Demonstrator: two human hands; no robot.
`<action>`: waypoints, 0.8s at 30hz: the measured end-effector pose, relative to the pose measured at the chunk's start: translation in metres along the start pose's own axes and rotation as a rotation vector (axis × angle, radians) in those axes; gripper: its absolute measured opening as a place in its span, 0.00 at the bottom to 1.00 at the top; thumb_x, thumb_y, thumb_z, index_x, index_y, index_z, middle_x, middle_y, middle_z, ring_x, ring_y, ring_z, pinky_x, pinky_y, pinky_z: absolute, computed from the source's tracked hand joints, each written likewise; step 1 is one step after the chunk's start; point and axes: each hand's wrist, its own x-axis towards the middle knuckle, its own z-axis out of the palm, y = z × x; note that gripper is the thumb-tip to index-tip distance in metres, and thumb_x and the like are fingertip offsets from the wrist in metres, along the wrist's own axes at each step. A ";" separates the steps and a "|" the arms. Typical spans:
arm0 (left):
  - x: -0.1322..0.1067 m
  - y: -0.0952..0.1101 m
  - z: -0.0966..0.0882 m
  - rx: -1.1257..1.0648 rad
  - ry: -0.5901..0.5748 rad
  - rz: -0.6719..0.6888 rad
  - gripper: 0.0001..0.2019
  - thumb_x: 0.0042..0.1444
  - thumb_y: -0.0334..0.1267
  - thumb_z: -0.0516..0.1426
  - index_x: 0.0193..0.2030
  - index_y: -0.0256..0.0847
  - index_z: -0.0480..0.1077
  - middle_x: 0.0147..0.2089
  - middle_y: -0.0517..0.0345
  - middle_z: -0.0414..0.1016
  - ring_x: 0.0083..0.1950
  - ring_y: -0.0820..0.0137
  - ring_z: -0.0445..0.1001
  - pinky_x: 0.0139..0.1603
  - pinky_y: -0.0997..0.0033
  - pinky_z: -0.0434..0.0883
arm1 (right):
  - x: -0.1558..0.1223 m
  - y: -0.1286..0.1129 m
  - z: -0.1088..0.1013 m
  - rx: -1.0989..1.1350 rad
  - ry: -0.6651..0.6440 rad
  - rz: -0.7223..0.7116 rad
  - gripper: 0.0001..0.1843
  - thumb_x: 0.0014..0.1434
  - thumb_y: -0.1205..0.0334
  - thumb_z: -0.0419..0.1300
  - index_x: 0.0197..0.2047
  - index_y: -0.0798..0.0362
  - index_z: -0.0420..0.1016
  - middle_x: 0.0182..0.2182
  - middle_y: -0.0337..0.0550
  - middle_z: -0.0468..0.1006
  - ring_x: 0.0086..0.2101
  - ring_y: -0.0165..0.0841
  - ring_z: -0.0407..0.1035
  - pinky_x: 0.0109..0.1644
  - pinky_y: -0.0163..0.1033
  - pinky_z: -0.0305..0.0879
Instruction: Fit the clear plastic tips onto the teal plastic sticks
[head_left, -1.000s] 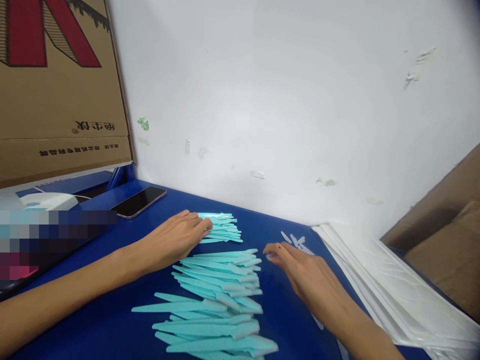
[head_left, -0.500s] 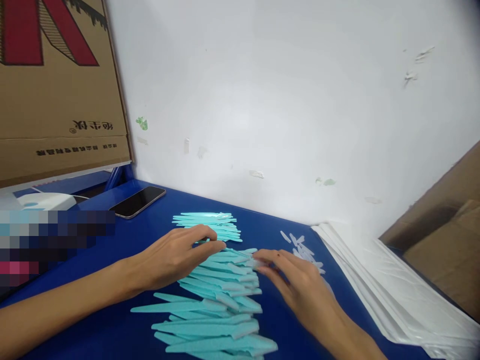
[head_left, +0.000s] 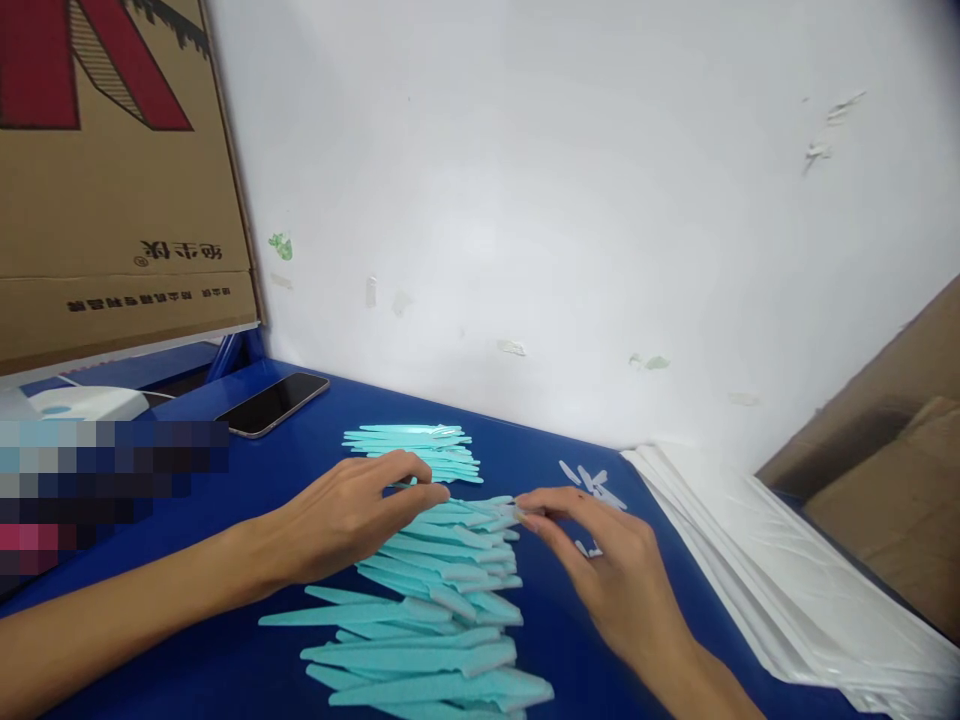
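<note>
A row of teal, knife-shaped strips (head_left: 442, 688) lies overlapped down the middle of the blue table, their right ends paler and whitish. At the row's far end, my left hand (head_left: 371, 505) is closed with thumb and fingertips at one teal strip (head_left: 480, 512); its palm side is hidden. My right hand (head_left: 619, 570) pinches the pale right end of that same strip between thumb and fingers. Several small, translucent white slips (head_left: 594, 482) lie scattered just beyond my right hand, partly covered by it. Behind my left hand is a separate bundle of teal strips (head_left: 412, 440).
A phone (head_left: 274, 405) lies at the back left of the blue table (head_left: 225, 640). White plastic sheets (head_left: 720, 540) are stacked along the right edge. A large cardboard box (head_left: 127, 200) stands at the left, more cardboard (head_left: 885, 480) at the right. A white wall (head_left: 487, 200) rises behind.
My right hand has shifted slightly up at the end of the strip, fingers closer together. It now covers more of the white slips. My left hand has stayed nearly still.
</note>
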 end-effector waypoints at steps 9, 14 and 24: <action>0.000 0.004 0.003 -0.133 0.035 -0.013 0.15 0.70 0.26 0.50 0.61 0.41 0.64 0.45 0.52 0.74 0.33 0.71 0.73 0.28 0.73 0.67 | 0.001 -0.005 0.004 0.129 0.014 0.026 0.09 0.65 0.72 0.64 0.42 0.48 0.80 0.38 0.38 0.84 0.38 0.32 0.80 0.43 0.32 0.75; 0.002 0.016 0.000 -0.199 0.067 0.018 0.16 0.71 0.25 0.51 0.62 0.38 0.65 0.45 0.50 0.75 0.35 0.71 0.74 0.28 0.73 0.66 | -0.005 -0.010 0.011 0.206 -0.040 0.027 0.09 0.66 0.72 0.63 0.40 0.47 0.79 0.39 0.36 0.84 0.39 0.30 0.79 0.45 0.30 0.74; -0.002 0.028 -0.001 -0.371 0.097 -0.031 0.20 0.68 0.22 0.52 0.63 0.42 0.66 0.40 0.56 0.72 0.28 0.74 0.66 0.25 0.74 0.61 | -0.010 -0.023 0.017 0.240 -0.013 0.007 0.13 0.65 0.76 0.61 0.39 0.46 0.78 0.36 0.34 0.84 0.38 0.28 0.80 0.43 0.28 0.73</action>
